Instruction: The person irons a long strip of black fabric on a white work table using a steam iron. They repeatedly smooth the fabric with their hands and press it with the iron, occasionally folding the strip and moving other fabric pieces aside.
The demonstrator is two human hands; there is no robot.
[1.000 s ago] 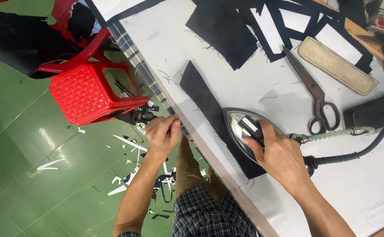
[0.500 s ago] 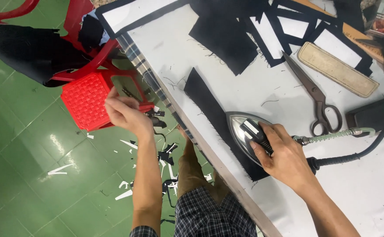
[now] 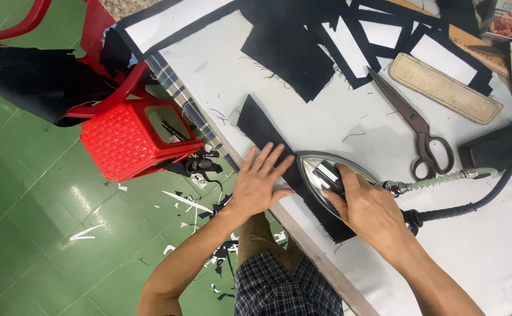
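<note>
Now, strip: I see the black fabric strip point(image 3: 260, 130) lying on the white table point(image 3: 490, 246), long axis from 11 to 5 o'clock.
Iron: my right hand point(image 3: 368, 212) is closed around the iron point(image 3: 320, 175) handle, on the strip's 5 o'clock half.
Left hand point(image 3: 260, 180): open, flat, pressing the strip just at the iron's 9 o'clock, nearer the free end.

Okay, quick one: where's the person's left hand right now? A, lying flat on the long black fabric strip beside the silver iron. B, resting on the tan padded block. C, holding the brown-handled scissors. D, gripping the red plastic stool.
A: the left hand lies spread flat on the long black fabric strip, next to the silver iron gripped by the right hand.
</note>
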